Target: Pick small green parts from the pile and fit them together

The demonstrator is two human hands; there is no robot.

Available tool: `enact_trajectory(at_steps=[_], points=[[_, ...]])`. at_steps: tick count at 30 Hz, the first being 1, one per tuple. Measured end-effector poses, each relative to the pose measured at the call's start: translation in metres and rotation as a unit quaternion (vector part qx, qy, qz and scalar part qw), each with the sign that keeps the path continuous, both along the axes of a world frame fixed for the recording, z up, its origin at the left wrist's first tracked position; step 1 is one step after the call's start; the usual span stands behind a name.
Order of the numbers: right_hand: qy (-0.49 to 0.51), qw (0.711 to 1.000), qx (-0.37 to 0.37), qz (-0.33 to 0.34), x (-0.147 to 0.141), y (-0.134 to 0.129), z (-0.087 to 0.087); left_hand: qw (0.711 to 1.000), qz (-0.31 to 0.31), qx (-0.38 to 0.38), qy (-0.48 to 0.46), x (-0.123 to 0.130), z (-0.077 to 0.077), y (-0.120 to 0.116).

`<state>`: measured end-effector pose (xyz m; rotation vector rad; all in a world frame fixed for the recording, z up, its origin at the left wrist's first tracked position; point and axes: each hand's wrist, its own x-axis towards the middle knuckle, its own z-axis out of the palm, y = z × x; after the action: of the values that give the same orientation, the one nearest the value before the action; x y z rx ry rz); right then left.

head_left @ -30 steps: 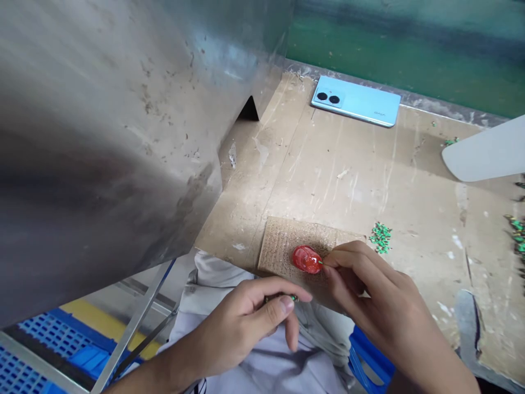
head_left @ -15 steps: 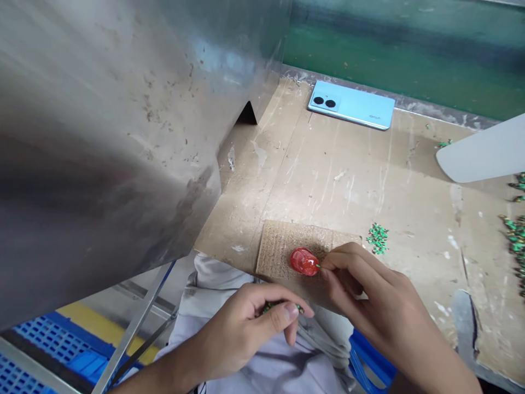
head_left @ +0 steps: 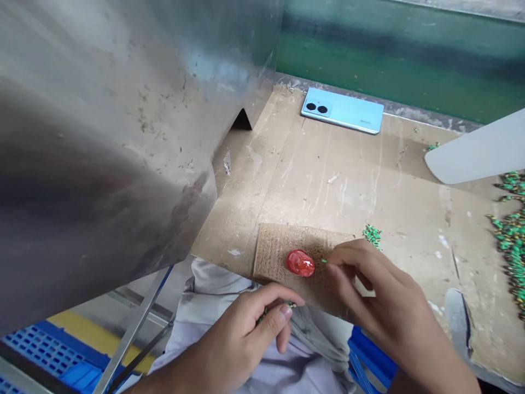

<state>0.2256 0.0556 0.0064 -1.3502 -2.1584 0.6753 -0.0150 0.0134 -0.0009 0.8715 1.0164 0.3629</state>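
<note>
A green-painted wall (head_left: pixel 402 54) runs behind my table (head_left: pixel 328 180), whose board top is worn and scratched; a dented steel hood (head_left: pixel 102 164) leans in on my left, and a pale curved panel (head_left: pixel 471 153) juts in on my right. A light blue phone (head_left: pixel 342 110) lies face down near the wall; the small lettering on its back looks like vivo, though I cannot be sure. In front of me sits a rough brown pad (head_left: pixel 273 257), and on it a glossy red lump (head_left: pixel 301 263), its long axis running roughly left to right. My right hand (head_left: pixel 381 301) is the nearer, just to the lump's right; thumb and fingers pinch a tiny green pin (head_left: pixel 324 261), its tip pointing at the lump, just apart from it. My left hand (head_left: pixel 241 345), curled nearly shut, holds a few green bits (head_left: pixel 274 311) at the pad's near edge; a small heap of green bits (head_left: pixel 372 235) lies beside the pad, and a larger spill (head_left: pixel 511 246) lies farther right.
</note>
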Motion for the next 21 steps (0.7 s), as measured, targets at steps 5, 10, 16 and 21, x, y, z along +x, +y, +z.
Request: enact_trajectory(at_steps=[5,10,16,21], points=[[-0.067,0.992,0.082,-0.075,0.016,0.01,-0.017,1.0,-0.006,0.009,0.026,-0.001,-0.003,-0.004],[-0.116,0.987,0.074,-0.085,0.02,0.009,-0.026,0.998,-0.006,0.022,0.051,-0.005,-0.006,-0.006],[-0.098,0.988,0.092,-0.079,0.024,-0.009,-0.016,0.995,-0.041,0.022,0.091,-0.013,0.001,-0.006],[-0.103,0.991,0.053,-0.061,0.025,-0.019,-0.02,0.994,-0.047,0.054,0.083,-0.007,0.002,-0.009]])
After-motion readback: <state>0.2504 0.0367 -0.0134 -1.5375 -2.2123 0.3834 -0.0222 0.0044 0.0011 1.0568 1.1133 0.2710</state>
